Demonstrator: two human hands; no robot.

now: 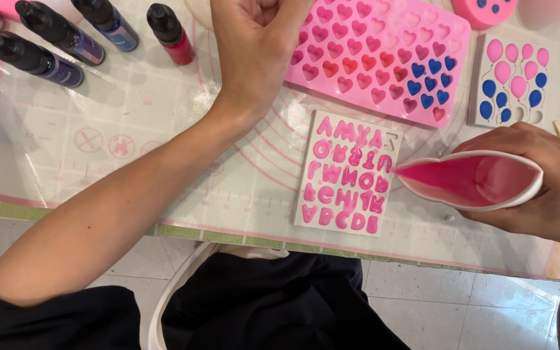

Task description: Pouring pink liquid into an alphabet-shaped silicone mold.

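My right hand (552, 185) squeezes a soft white cup (471, 180) holding pink liquid, its pinched spout pointing left toward a white letter mould (348, 173). The mould's letter cavities are filled with pink. My left hand (254, 45) is curled into a loose fist farther back, resting beside the left edge of a pink heart mould (384, 55). That mould has pink, red and blue filled hearts. My left forearm stretches across the mat from the lower left.
A translucent silicone mat (98, 136) with pink markings covers the table. Several dark dropper bottles (66, 42) and a red one (171, 34) lie at the back left. A white balloon mould (513, 81) with pink and blue fills sits at the right. Tiled floor shows below the table edge.
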